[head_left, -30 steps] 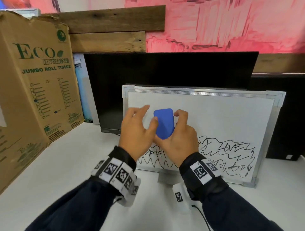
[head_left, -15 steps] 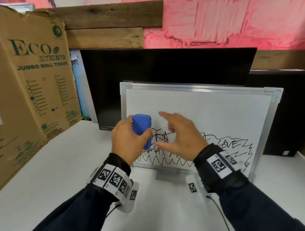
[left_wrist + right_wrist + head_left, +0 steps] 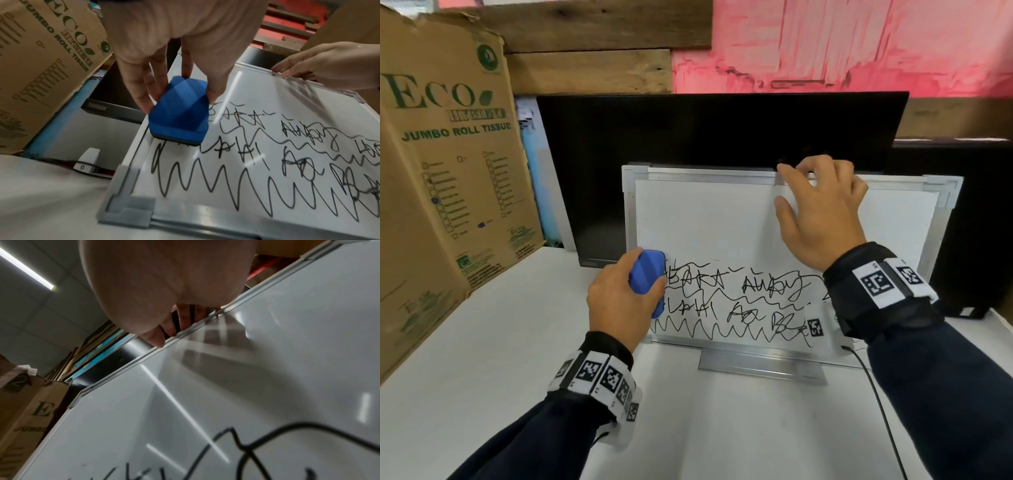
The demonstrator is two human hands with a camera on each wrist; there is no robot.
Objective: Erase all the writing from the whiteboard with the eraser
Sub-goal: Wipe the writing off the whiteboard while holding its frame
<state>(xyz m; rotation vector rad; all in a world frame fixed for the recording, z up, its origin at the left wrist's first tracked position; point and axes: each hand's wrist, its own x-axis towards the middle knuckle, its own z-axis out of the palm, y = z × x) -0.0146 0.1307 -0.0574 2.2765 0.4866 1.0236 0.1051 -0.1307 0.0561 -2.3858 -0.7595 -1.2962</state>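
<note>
The eraser (image 3: 647, 277) has passed from a two-handed hold in front of the board to the left hand (image 3: 621, 301) alone. One second ago both hands gripped it at mid-board height. Half a second ago the left hand carried it toward the left side while the right hand hung open in front of the board. Now the left hand holds the eraser with its fingers and thumb curled round the blue body. The felt face is pressed against the whiteboard (image 3: 709, 219) at its left edge, level with the top line of writing (image 3: 736, 301).

The left wrist view confirms the contact: the eraser (image 3: 180, 112) sits flat on the surface, just inside the left frame, and its lower edge touches the first black strokes (image 3: 236, 162).

The right hand (image 3: 822, 212) has risen to the top rail of the board. Its fingers hook over the rail and the thumb lies on the front face. The right wrist view shows the fingers (image 3: 183, 319) curled behind the rail, so this hand grips the board.

Meaning for the task: setup appears complete. The board stands on the counter (image 3: 482, 342), leaning against a monitor (image 3: 722, 137), and is now braced against wiping force. All the writing appears intact across the lower half. The likely next move is a stroke rightward along the top line, then lower passes over the remaining rows.
</note>
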